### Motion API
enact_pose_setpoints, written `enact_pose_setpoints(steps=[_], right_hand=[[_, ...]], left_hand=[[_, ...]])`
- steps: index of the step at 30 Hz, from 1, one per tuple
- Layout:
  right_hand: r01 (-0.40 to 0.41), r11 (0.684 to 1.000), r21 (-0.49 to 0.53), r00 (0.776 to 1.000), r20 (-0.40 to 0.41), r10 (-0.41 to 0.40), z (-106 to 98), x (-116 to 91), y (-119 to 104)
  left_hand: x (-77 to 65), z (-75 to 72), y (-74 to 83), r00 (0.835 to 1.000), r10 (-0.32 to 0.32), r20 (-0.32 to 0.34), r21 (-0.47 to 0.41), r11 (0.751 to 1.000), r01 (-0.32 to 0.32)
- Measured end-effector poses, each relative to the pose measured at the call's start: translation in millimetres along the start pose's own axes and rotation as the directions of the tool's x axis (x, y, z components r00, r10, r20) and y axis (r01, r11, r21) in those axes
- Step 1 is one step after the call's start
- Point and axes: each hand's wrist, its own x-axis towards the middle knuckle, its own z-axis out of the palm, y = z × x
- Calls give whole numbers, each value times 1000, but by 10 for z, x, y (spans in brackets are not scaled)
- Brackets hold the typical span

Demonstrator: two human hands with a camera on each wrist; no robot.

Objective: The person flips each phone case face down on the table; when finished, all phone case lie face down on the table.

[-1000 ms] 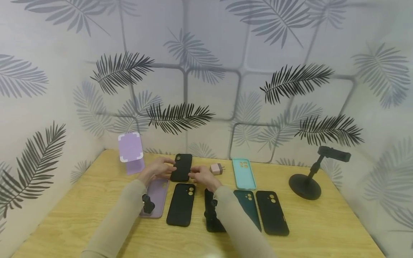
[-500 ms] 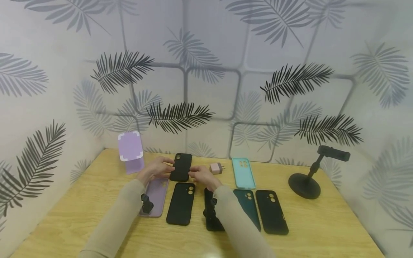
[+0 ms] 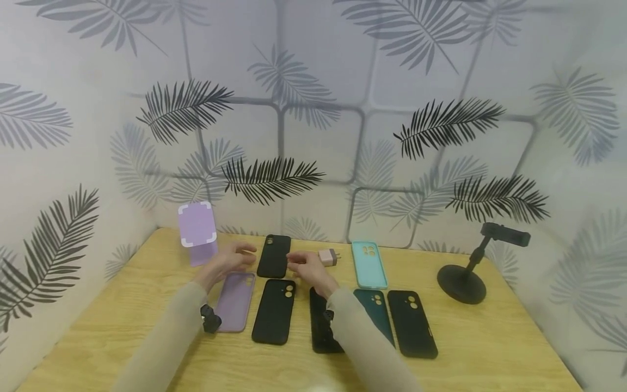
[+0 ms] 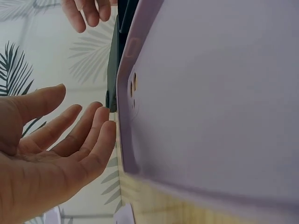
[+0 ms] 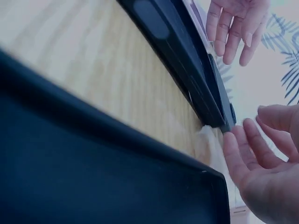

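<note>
A black phone case (image 3: 274,256) lies flat near the back of the table, between my two hands. My left hand (image 3: 227,262) is just off its left side, fingers loosely bent and holding nothing. Below that hand lies a purple phone case (image 3: 236,305), which fills much of the left wrist view. The fingertips of my right hand (image 3: 313,271) are right at the black case's right edge, relaxed and not gripping. Another black case (image 3: 273,313) lies nearer me, and a third dark case (image 3: 320,326) is partly hidden under my right wrist.
Right of my forearm lie a dark teal case (image 3: 376,313) and a black case (image 3: 413,324). Farther back are a light blue case (image 3: 369,265) and a pink charger plug (image 3: 327,257). A purple stand (image 3: 198,226) is at back left, a black stand (image 3: 462,283) at right.
My left hand has drawn back leftward from the upper black case, widening the gap. My right hand stays nearly where it was, and the cases lie as before.
</note>
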Motion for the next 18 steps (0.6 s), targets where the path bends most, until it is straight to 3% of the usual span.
enact_pose_setpoints(steps=[6, 13, 18], right_hand=[[54, 999, -5, 998, 16, -54, 79, -71, -32], [32, 999, -14, 980, 198, -29, 243, -186, -118], [4, 1000, 30, 962, 274, -12, 368, -241, -183]], left_hand=[[-170, -81, -24, 998, 51, -27, 61, 997, -49], [-370, -164, -49, 996, 75, -53, 117, 991, -68], [-481, -205, -117, 996, 77, -55, 124, 990, -70]])
